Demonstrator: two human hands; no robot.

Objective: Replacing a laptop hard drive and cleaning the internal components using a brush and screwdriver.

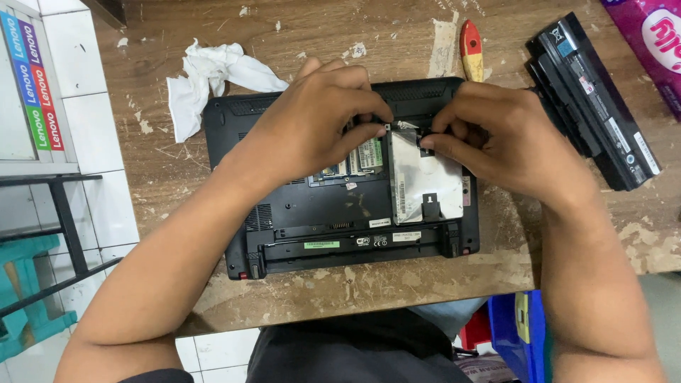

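Observation:
A black laptop [312, 220] lies upside down on a worn wooden table [397, 284], its bottom cover off. A silver hard drive [424, 186] sits in the open bay, with green memory boards [362, 156] beside it. My left hand [319, 120] rests over the bay's far left side, fingertips pinching at the drive's upper left corner. My right hand [496, 138] grips the drive's upper right edge at a small black tab. Both hands touch the drive.
A long black laptop battery [592, 99] lies at the right. A crumpled white tissue [209, 81] sits far left of the laptop. A red and yellow tool handle [471, 50] lies beyond it. A pink box [656, 42] is at the far right corner.

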